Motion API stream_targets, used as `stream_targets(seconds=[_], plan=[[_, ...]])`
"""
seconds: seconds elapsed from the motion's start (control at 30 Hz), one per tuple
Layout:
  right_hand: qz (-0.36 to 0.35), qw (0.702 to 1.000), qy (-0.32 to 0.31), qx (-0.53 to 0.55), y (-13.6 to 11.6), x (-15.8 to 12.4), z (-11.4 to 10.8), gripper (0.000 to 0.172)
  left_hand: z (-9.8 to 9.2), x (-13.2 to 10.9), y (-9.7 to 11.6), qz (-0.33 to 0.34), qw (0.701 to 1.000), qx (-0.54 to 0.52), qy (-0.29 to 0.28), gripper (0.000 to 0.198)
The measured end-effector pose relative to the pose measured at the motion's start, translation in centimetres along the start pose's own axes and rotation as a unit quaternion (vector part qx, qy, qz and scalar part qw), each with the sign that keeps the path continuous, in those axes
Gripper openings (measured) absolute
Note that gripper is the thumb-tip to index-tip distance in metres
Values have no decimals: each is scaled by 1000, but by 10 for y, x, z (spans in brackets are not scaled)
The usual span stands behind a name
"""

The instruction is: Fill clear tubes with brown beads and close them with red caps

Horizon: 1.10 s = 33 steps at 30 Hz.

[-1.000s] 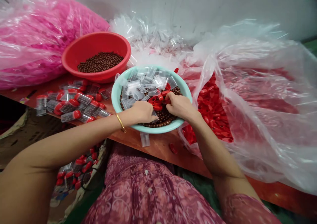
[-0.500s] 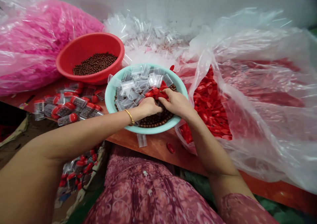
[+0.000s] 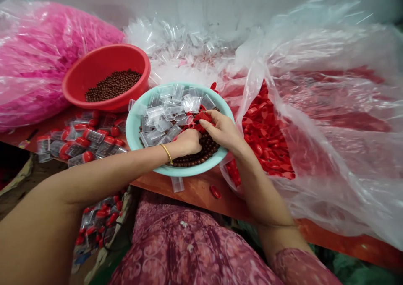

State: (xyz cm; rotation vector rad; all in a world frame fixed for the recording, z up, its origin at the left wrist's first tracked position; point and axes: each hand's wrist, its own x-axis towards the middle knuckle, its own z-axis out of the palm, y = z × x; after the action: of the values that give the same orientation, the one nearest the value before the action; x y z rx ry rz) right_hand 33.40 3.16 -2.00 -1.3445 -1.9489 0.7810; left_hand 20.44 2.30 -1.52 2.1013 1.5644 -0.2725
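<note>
A mint-green bowl (image 3: 134,125) on the table edge holds brown beads (image 3: 201,152), clear plastic tubes (image 3: 163,113) and a few red caps. My left hand (image 3: 188,141), with a gold bangle on the wrist, rests closed over the beads; what it holds is hidden. My right hand (image 3: 220,127) is beside it, and its fingers pinch a red cap (image 3: 203,117) at the bowl's middle.
A red bowl of brown beads (image 3: 103,81) stands behind left. Filled, red-capped tubes (image 3: 82,140) lie left of the green bowl. A clear bag of red caps (image 3: 270,138) is at the right, a pink bag (image 3: 37,58) far left, empty tubes (image 3: 179,41) behind.
Both hands have shifted slightly left and back in the bowl. My right hand has lifted a red cap from among the others. The view has drifted a little.
</note>
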Motion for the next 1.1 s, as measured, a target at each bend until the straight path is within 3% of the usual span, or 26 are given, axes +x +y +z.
stream_targets(seconds=[0.1, 0.23, 0.4, 0.53, 0.67, 0.87, 1.1], plan=[[-9, 997, 29, 70, 4, 1, 2, 30, 6, 6, -4, -12, 990, -141, 19, 21], [-3, 982, 75, 173, 9, 1, 5, 30, 2, -2, -16, 16, 901, -433, 0, 16], [15, 966, 87, 243, 6, -2, 3, 24, -9, -18, -36, 96, 841, -532, 16, 18], [51, 965, 76, 246, 0, -4, 1, 22, -15, -32, -45, 117, 798, -591, 4, 24], [42, 966, 61, 247, -3, -5, 1, 26, -16, -45, -48, 131, 810, -571, 22, 18], [64, 954, 20, 291, -5, -5, 0, 30, -5, -52, -58, 176, 872, -440, 122, 20], [47, 959, 42, 277, -9, -7, -1, 28, 0, -58, -61, 165, 913, -337, 160, 26]])
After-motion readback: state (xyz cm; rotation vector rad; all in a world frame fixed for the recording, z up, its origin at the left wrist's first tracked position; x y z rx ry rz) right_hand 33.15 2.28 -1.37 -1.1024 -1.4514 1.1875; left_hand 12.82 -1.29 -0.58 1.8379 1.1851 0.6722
